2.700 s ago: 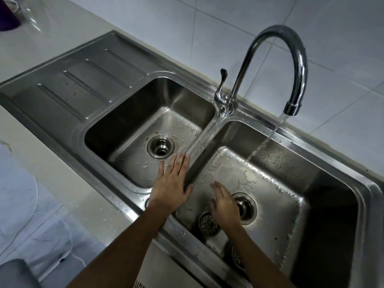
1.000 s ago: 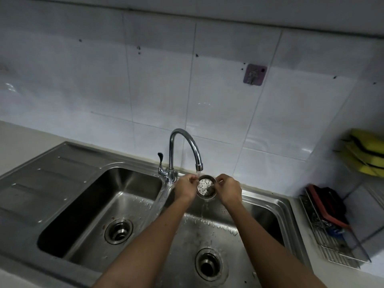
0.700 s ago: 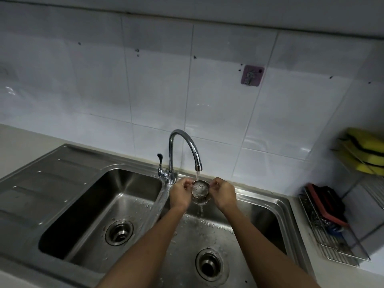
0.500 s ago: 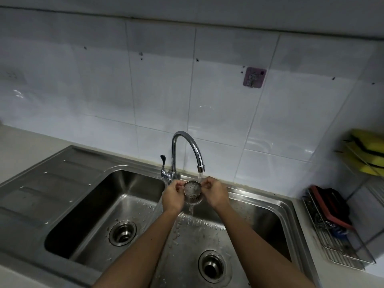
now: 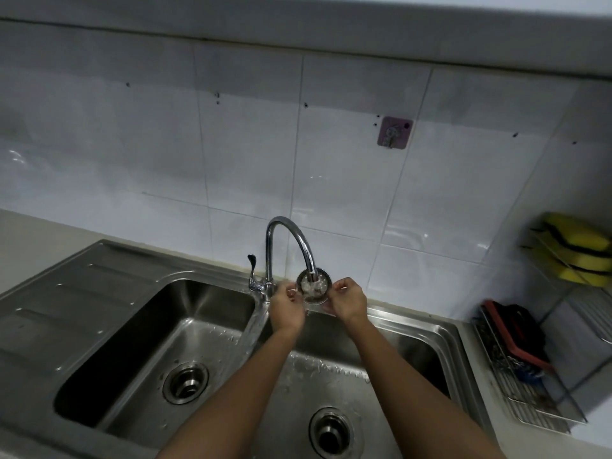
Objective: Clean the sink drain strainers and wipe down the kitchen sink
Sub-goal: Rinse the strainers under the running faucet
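**Strainer held under the spout, pinched from both sides**

The strainer point(image 5: 313, 288) is a small round cup of shiny perforated metal with a flat rim. It sits right beneath the spout of the faucet point(image 5: 287, 238), a chromed gooseneck tube with a slim side lever. White frothy water fills the cup. It is held above the back edge of the right basin, at 12 o'clock from that basin's drain point(image 5: 331, 432).

The left hand point(image 5: 286, 308) pinches the strainer's rim at its 9 o'clock side, fingers curled and knuckles towards the camera. The right hand point(image 5: 347, 303) pinches the rim at 3 o'clock in the same way, thumb on top. Both forearms run up from 6 o'clock of the view and converge on the cup.

The sink point(image 5: 414, 321) is brushed stainless steel, wet and spotted, with two rectangular basins and a ribbed drainboard point(image 5: 66, 293) at 9 o'clock. The left basin's drain opening point(image 5: 185, 380) is a ringed steel collar.

Glossy white tiles cover the wall, with a purple adhesive hook point(image 5: 395, 132) at 1 o'clock from the faucet. At 3 o'clock, yellow sponges point(image 5: 576, 250) are stacked above a wire rack point(image 5: 530, 392).
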Tool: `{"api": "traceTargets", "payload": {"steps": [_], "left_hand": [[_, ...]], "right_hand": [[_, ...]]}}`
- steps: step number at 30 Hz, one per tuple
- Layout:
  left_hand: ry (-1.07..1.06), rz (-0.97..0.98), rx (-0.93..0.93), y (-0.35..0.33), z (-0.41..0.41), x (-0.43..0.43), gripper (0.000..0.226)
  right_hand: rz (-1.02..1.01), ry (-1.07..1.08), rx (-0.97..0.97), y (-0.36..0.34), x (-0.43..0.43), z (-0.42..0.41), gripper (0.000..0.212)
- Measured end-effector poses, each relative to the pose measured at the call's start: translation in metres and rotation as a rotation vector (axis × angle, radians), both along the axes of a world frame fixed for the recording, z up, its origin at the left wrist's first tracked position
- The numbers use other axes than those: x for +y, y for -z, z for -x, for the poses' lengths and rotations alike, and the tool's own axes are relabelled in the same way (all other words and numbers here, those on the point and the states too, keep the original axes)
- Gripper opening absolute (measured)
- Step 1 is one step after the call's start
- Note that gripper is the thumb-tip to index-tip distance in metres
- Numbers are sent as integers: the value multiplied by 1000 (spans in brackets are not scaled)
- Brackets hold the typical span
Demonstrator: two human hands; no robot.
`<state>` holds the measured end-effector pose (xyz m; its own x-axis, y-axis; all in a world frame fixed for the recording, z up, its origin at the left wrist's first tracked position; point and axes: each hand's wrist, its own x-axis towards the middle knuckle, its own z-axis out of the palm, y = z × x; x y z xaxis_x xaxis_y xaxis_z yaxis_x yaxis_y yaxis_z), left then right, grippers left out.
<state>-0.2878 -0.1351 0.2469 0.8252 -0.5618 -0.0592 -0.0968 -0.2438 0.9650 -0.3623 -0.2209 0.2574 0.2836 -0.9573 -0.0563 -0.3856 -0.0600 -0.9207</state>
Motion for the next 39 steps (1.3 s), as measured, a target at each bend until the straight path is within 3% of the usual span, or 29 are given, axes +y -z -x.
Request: {"api": "traceTargets", "payload": {"steps": [6, 13, 17, 22, 27, 39], "left_hand": [[-26, -20, 8, -7, 12, -12, 17], [89, -29, -19, -5, 18, -24, 26], [28, -131, -72, -5, 9, -19, 28], [-66, -218, -125, -7, -7, -5, 13], [-115, -159, -164, -7, -12, 8, 10], [-116, -245, -154, 1, -21, 16, 18]], "right_hand": [[-10, 36, -17, 1, -9, 18, 22], [-183, -31, -112, 3, -11, 27, 20], [-198, -139, -76, 2, -4, 23, 19], [-233, -180, -67, 1, -2, 11, 18], [-229, -187, -54, 5, 1, -3, 13], [-99, -88, 0, 14, 6, -12, 25]]}}
